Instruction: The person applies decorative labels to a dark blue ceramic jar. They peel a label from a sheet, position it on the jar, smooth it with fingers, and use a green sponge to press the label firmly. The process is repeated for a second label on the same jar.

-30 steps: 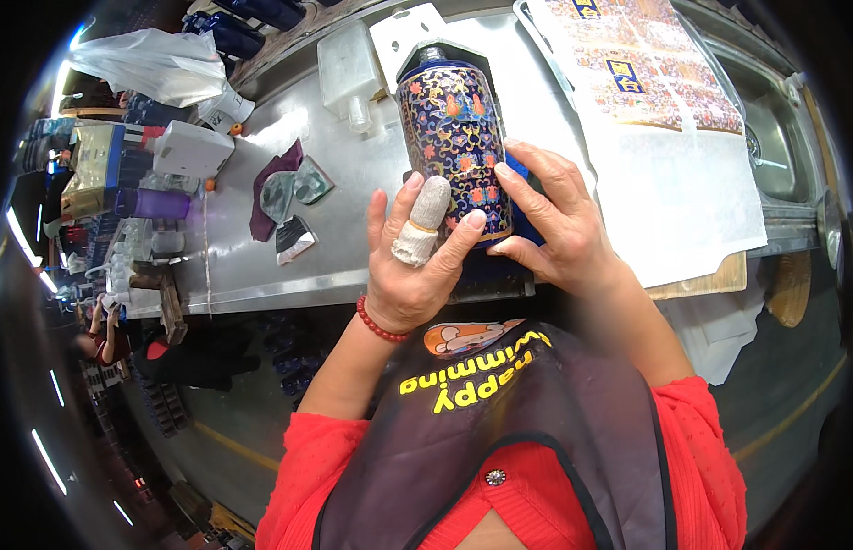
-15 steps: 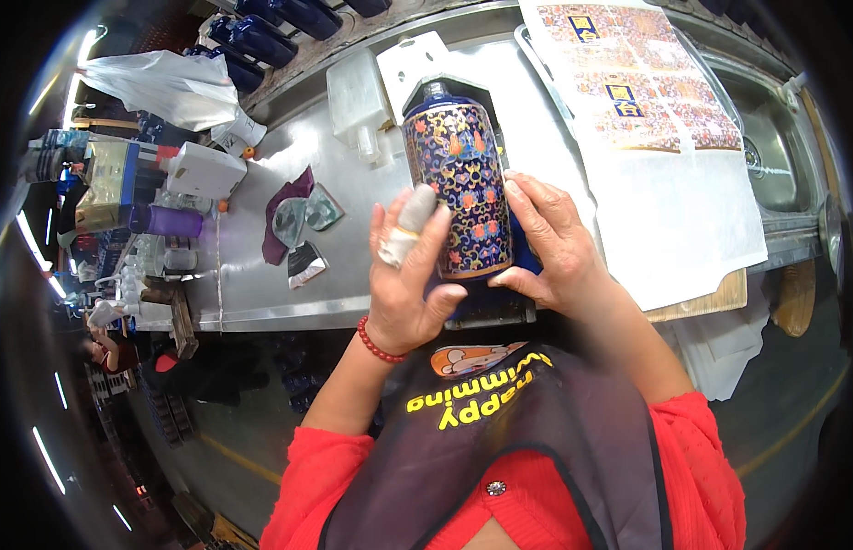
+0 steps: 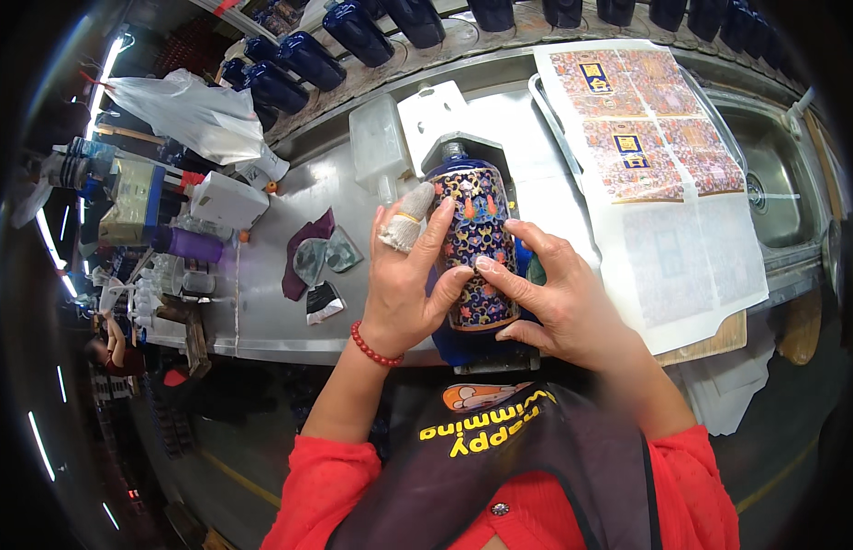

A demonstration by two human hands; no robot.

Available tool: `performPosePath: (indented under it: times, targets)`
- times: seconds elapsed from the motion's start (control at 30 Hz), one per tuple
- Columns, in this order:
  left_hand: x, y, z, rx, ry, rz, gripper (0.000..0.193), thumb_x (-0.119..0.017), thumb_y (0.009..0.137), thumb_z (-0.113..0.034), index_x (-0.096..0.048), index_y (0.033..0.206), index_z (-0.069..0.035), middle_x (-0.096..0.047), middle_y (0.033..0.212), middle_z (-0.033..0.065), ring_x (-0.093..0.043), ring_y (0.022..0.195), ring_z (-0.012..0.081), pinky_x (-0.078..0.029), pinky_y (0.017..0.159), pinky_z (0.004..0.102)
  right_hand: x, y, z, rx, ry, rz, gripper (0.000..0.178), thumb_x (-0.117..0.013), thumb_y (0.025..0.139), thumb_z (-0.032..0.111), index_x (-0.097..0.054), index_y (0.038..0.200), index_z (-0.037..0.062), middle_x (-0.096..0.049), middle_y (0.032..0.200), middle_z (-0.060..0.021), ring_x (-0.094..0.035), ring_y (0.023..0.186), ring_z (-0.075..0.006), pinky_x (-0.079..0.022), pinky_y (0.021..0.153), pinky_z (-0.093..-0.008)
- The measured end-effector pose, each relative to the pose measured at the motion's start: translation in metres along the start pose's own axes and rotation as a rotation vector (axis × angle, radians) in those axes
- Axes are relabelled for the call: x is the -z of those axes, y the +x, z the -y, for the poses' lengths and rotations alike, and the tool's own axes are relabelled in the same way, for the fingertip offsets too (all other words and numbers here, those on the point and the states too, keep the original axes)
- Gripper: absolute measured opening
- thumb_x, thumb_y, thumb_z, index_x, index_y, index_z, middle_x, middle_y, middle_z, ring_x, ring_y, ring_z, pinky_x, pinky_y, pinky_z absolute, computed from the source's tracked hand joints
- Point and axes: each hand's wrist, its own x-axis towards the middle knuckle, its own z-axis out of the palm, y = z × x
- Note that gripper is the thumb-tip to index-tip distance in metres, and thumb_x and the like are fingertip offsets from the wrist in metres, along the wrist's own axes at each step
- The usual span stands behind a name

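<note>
A dark blue glass bottle (image 3: 459, 165) lies on its back in a holder, its neck pointing away from me. A colourful floral decal (image 3: 479, 240) with gold edging covers its upward face. My left hand (image 3: 399, 289) rests along the bottle's left side, fingers stretched out and thumb touching the decal. A grey cloth cover (image 3: 408, 218), bound with a band, sits on one of its fingers. My right hand (image 3: 569, 289) lies at the right side with fingers spread; its fingertips press the decal's middle and its lower right edge.
Printed decal sheets (image 3: 670, 165) lie over a tray on the right, beside a steel sink (image 3: 770, 174). Cloth scraps (image 3: 309, 261) lie left of my hands, with a translucent plastic container (image 3: 373, 137) beyond. Several blue bottles (image 3: 358, 32) line the back. Clutter and a purple cylinder (image 3: 193, 244) stand left.
A right-hand finger has come inward onto the front of the decal, and the left thumb now touches it too. The view has shifted, showing more bottles at the back.
</note>
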Motion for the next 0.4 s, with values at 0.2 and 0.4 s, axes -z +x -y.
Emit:
performPosePath:
  times: [0.2, 0.4]
  targets:
    - [0.014, 0.011, 0.001, 0.039, 0.051, 0.133, 0.074, -0.068, 0.091, -0.047, -0.047, 0.15, -0.007, -0.048, 0.145, 0.0245, -0.043, 0.136, 0.0431, -0.02, 0.118, 0.059, 0.001, 0.001, 0.0, -0.014, 0.017, 0.025, 0.087, -0.09, 0.061, 0.019, -0.058, 0.142, 0.0198, -0.042, 0.145, -0.0186, -0.051, 0.123, -0.038, -0.046, 0.099, -0.0465]
    - [0.018, 0.027, -0.001, 0.063, 0.128, 0.216, 0.07, -0.065, 0.093, -0.051, -0.047, 0.152, -0.017, -0.045, 0.147, 0.0233, -0.038, 0.138, 0.0441, -0.019, 0.118, 0.0603, -0.001, -0.002, -0.004, -0.001, 0.018, 0.029, 0.088, -0.089, 0.061, 0.018, -0.057, 0.143, 0.0183, -0.042, 0.146, -0.0184, -0.051, 0.124, -0.0388, -0.045, 0.101, -0.0469]
